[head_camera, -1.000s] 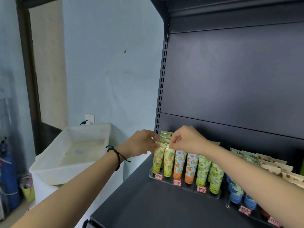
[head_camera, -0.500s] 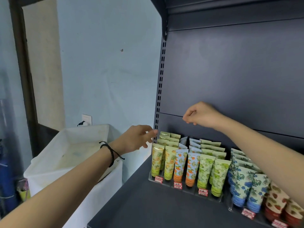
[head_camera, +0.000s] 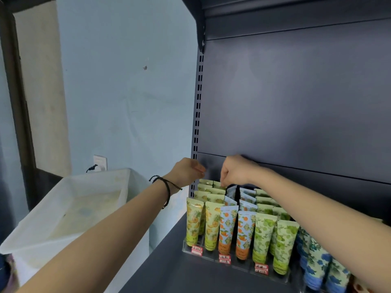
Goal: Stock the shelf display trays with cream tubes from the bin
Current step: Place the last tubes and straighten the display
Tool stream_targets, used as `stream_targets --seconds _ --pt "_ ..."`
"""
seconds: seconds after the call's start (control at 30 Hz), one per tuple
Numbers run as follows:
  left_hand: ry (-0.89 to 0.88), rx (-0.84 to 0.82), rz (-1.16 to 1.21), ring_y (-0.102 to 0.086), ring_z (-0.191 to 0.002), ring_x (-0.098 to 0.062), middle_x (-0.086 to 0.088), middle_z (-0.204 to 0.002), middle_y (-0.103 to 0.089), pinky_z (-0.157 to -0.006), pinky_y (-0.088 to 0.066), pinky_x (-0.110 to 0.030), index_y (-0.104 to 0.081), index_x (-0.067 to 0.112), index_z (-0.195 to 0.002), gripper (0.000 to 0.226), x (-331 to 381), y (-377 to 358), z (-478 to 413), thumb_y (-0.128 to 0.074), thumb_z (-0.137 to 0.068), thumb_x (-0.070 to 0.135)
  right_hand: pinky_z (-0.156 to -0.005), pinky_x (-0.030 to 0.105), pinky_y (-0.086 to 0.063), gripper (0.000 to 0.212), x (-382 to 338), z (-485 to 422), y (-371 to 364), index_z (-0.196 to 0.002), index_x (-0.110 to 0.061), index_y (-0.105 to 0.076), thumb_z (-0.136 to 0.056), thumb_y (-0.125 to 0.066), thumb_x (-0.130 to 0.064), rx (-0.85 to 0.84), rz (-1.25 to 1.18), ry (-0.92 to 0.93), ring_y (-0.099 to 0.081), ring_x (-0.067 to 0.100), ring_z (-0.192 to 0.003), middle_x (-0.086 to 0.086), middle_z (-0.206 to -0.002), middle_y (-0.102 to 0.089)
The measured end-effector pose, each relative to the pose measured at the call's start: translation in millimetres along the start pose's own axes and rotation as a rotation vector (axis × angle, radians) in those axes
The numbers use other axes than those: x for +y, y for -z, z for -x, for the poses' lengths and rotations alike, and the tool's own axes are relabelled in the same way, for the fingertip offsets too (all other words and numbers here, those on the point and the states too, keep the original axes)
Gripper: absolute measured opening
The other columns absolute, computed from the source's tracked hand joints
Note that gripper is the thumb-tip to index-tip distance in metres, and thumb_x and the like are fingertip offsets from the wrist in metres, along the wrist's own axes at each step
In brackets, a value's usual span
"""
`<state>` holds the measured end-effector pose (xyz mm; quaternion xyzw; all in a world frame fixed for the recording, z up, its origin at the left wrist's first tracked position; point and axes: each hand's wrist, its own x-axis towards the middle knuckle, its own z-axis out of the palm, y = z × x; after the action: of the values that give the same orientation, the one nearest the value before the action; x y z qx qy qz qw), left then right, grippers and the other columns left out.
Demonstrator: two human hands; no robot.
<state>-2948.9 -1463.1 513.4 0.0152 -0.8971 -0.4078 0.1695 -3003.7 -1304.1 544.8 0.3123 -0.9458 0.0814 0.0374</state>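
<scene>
I noted a dark grey shelf [head_camera: 169, 271] with a matching back panel [head_camera: 296, 102]. A clear display tray [head_camera: 234, 264] sat directly on it, its front lip carrying red-and-white price tags [head_camera: 197, 249]. Cream tubes [head_camera: 226, 227] stood upright in its rows, caps down. Blue-patterned tubes [head_camera: 317, 263] stood just beside it on the right.

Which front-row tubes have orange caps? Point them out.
The two pale-blue orange-print tubes in the middle; the pineapple tubes on their left and leaf-green tubes on their right have yellow-green caps.
</scene>
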Motion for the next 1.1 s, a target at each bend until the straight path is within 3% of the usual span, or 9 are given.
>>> stream_targets --seconds 0.1,0.27,0.57,0.73,0.93,1.03,1.1 --pt "-0.015 0.011 -0.013 -0.053 -0.09 -0.016 -0.009 -0.107 -0.063 -0.063 -0.04 -0.016 -0.065 0.009 -0.112 0.024 -3.9 -1.9 -1.2 -0.058 -0.089 0.009 -0.077 0.04 -0.059 0.009 1.0 -0.8 -0.2 -0.085 -0.017 -0.077 -0.079 -0.071 -0.015 0.002 0.033 0.01 -0.07 0.022 -0.083 -0.003 -0.091 -0.074" --pt "-0.114 0.02 -0.183 -0.056 -0.091 -0.016 -0.002 -0.1 -0.062 -0.071 -0.041 -0.018 -0.065 0.014 -0.105 0.018 -7.7 8.5 0.7 -0.063 -0.087 0.016 -0.081 0.041 -0.058 0.014 1.3 1.5 3.4 -0.089 -0.014 -0.077 -0.078 -0.075 -0.021 -0.012 0.009 0.02 -0.069 0.022 -0.087 0.0 -0.091 -0.074" --pt "-0.192 -0.151 -0.302 -0.055 -0.088 -0.008 -0.002 -0.105 -0.069 -0.078 -0.04 -0.017 -0.072 0.014 -0.1 0.017 -8.1 16.7 11.9 -0.063 -0.088 0.021 -0.085 0.04 -0.056 0.013 1.9 1.4 8.0 -0.091 -0.017 -0.078 -0.08 -0.073 -0.022 -0.004 -0.004 0.047 -0.067 0.016 -0.088 -0.005 -0.094 -0.074" --pt "-0.199 -0.141 -0.366 -0.053 -0.083 -0.007 -0.003 -0.105 -0.069 -0.061 -0.033 -0.001 -0.071 0.011 -0.103 0.019 -9.1 12.0 14.7 -0.063 -0.088 0.02 -0.083 0.037 -0.056 0.01 -0.1 0.3 3.5 -0.09 -0.016 -0.077 -0.082 -0.072 -0.02 -0.007 0.023 0.051 -0.067 0.017 -0.088 -0.004 -0.095 -0.074" --pt "-0.179 -0.144 -0.397 -0.054 -0.089 -0.01 -0.005 -0.109 -0.068 -0.078 -0.038 -0.018 -0.067 0.01 -0.107 0.02 -9.3 6.6 14.9 -0.061 -0.09 0.019 -0.08 0.037 -0.057 0.01 -0.5 0.3 4.3 -0.088 -0.015 -0.077 -0.082 -0.072 -0.021 -0.013 0.024 0.051 -0.067 0.018 -0.087 -0.004 -0.094 -0.074" --pt "-0.169 -0.133 -0.338 -0.054 -0.087 -0.011 -0.003 -0.106 -0.067 -0.072 -0.042 -0.018 -0.064 0.013 -0.108 0.02 -7.1 10.4 16.9 -0.062 -0.089 0.019 -0.079 0.037 -0.057 0.011 -3.4 4.0 10.5 -0.084 -0.014 -0.076 -0.082 -0.072 -0.025 0.047 -0.038 0.065 -0.067 0.019 -0.085 -0.003 -0.088 -0.073" --pt "-0.2 -0.083 -0.321 -0.053 -0.077 -0.005 -0.001 -0.101 -0.068 -0.065 -0.04 -0.012 -0.064 0.015 -0.104 0.017 -6.7 17.6 18.4 -0.064 -0.088 0.021 -0.069 0.03 -0.053 0.013 -7.9 11.1 17.2 -0.082 -0.014 -0.074 -0.082 -0.073 -0.027 0.048 -0.1 0.098 -0.063 0.014 -0.079 -0.006 -0.08 -0.069"
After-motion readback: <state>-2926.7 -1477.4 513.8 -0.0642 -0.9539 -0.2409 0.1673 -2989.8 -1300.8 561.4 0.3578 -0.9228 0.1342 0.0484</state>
